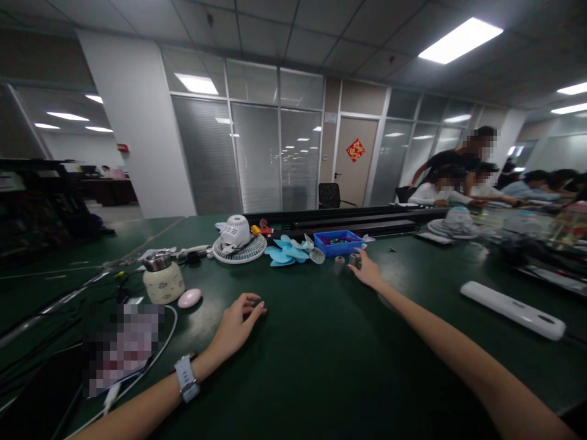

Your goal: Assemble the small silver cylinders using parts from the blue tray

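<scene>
My right hand (368,272) reaches far over the green table, its thumb and index finger apart around a small grey metal cylinder (354,260). Whether the fingertips touch it is too small to tell. A similar grey cylinder (339,264) stands just to the left. Behind them sits a blue tray (338,245) holding small coloured parts. Light-blue fan blades (288,252) lie left of the tray. Nearer to me, my left hand (237,322) rests loosely by the tabletop, fingers slightly bent and apart, with nothing in it.
At the left are a white fan body on its round grille (241,252), a cream bottle (164,282), a pink oval object (189,298) and a phone-like item with a white cable. A long white device (512,309) lies right. Black bars run behind; several people work at the far right.
</scene>
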### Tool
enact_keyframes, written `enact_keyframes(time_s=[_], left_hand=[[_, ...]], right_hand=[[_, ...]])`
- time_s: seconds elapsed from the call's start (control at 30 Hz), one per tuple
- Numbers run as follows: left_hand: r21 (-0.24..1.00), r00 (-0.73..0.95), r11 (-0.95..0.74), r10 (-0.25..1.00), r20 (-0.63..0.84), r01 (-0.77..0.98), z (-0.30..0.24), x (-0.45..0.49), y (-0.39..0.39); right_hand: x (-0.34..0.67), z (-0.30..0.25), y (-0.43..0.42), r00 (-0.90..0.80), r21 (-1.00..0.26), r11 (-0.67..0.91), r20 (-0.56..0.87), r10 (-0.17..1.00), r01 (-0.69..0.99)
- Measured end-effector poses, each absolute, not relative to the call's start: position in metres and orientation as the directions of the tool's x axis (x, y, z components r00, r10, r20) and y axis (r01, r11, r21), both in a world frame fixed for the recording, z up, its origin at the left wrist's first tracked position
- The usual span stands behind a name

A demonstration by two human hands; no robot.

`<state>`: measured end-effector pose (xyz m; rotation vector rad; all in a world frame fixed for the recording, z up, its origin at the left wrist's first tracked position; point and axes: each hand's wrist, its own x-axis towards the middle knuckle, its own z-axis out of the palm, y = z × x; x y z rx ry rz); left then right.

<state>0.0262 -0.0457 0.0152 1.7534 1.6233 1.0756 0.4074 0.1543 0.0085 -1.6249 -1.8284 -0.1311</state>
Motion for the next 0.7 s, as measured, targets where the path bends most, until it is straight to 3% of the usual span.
enact_keyframes(time_s=[0.07,0.13,0.23,0.33,0.57,0.7], left_hand=[[0.826,-0.053,-0.119,0.983,0.177,0.551,0.021,0.03,-0.048],[0.834,-0.079,-0.081,0.986,0.148,0.545,0.027,0.034,-0.051],[0.84,-0.113,-0.058,0.984,0.141,0.54,0.031,0.036,-0.055],[0.853,-0.166,-0.065,0.97,0.175,0.518,0.027,0.035,-0.054],[0.883,-0.29,-0.082,0.927,0.239,0.463,0.011,0.028,-0.043],[0.864,-0.279,-0.079,0.928,0.246,0.497,0.011,0.026,-0.042]], right_hand=[[0.393,0.016,0.135,0.026,-0.293,0.251,0.698,0.716,0.923],[0.367,0.025,0.105,-0.082,-0.19,0.379,0.799,0.596,0.906],[0.313,0.034,0.052,-0.446,-0.041,0.675,0.721,0.53,0.736],[0.261,0.032,0.014,-0.655,-0.042,0.836,0.599,0.46,0.548],[0.207,0.014,0.01,-0.649,-0.163,0.83,0.55,0.526,0.534],[0.23,0.026,0.023,-0.629,-0.141,0.814,0.566,0.533,0.563]])
